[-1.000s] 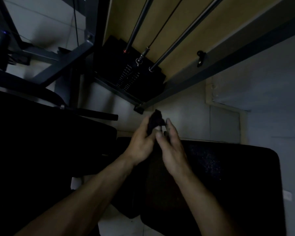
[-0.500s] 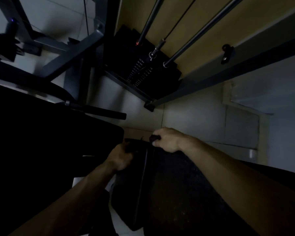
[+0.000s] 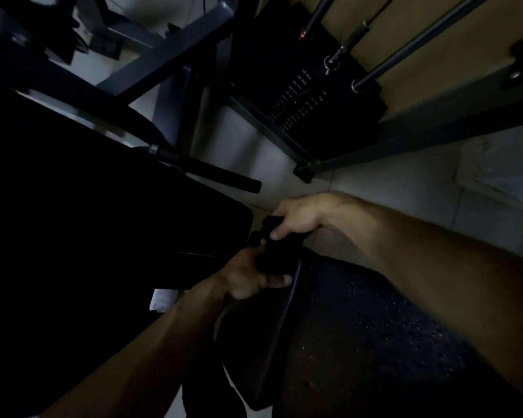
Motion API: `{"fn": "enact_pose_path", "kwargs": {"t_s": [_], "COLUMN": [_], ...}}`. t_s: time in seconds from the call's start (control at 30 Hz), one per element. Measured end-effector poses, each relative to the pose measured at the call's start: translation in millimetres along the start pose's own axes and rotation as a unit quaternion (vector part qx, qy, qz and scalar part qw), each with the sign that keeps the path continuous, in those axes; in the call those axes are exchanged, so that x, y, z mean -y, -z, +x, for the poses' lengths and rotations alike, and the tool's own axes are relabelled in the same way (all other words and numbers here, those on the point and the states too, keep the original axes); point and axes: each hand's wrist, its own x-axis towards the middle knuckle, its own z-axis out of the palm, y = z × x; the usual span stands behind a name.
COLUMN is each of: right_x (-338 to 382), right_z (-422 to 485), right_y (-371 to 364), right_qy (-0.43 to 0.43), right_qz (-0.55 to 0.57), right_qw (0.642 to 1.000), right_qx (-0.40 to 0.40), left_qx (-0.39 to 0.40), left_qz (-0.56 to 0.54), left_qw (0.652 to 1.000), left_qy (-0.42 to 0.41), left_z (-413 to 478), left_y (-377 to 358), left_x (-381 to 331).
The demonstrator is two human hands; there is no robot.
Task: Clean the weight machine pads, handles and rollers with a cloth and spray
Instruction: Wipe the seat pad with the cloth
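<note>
In dim light, right hand [image 3: 299, 217] and left hand [image 3: 248, 276] each curl their fingers tight on a dark cloth [image 3: 269, 254] at the top edge of a black pad [image 3: 375, 327]; cleaning seems early, with the nearby handle [image 3: 221, 176] seemingly not yet wiped.

Black cloth [image 3: 273, 256] outline lost in dark; pad [image 3: 360, 333] cut off below

- Pretty dim in here, most of the lower left is just black shadow.
- Floor [image 3: 375, 188] is pale square tile with thin grout lines.
- Tan wood-look wall panel [image 3: 435, 34] up top right.
- Pale raised ledge [image 3: 501, 173] at the right edge, sitting on the tile.
- Grey steel frame bars [image 3: 169, 52] run diagonally across the upper left.
</note>
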Motion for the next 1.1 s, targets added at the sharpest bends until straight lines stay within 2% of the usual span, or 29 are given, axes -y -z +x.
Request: {"fn": "enact_pose_path", "kwargs": {"t_s": [0.07,0.13,0.2,0.27,0.33,0.53,0.63,0.7,0.77,0.83,0.97,1.03,1.1], "right_x": [-9,-12,-2,10,17,16,19,21,20,17,25,40,49], "right_z": [-26,-32,-19,3,11,-78,-103,-96,-83,-64,-44,-38,-31], "right_y": [15,17,3,-16,-26,-38,-58,-64,-75,-94,-128,-148,-165], "right_qy": [0.003,0.007,0.015,0.017,0.021,0.071,0.091,0.110,0.126,0.109,0.002,0.004,0.043], "right_qz": [-0.021,-0.033,-0.024,0.033,0.042,-0.142,-0.186,-0.194,-0.202,-0.259,-0.327,-0.346,-0.368], "right_qw": [0.999,0.999,0.999,0.996,0.993,0.985,0.970,0.954,0.943,0.929,0.909,0.910,0.908], "right_qx": [0.027,0.022,-0.029,-0.087,-0.111,-0.066,-0.128,-0.200,-0.234,-0.241,-0.259,-0.228,-0.195], "left_qx": [-0.009,-0.023,-0.019,-0.026,-0.028,-0.077,-0.074,-0.090,-0.100,-0.103,-0.113,-0.105,-0.118], "left_qz": [-0.001,-0.017,-0.033,-0.034,-0.023,-0.017,-0.005,0.009,0.009,0.008,-0.009,-0.052,-0.054], "left_qw": [1.000,1.000,0.999,0.999,0.999,0.997,0.997,0.996,0.995,0.994,0.992,0.993,0.991], "left_qy": [0.002,0.003,0.010,0.008,-0.008,-0.018,-0.015,-0.010,0.015,0.044,0.048,0.013,-0.022], "left_z": [-2,1,3,6,5,-8,-22,-32,-41,-46,-52,-50,-51], "left_y": [-4,-4,-5,-6,-6,-14,-20,-25,-30,-33,-39,-40,-36], "left_x": [-5,-5,0,9,11,19,30,41,49,65,81,98,112]}}
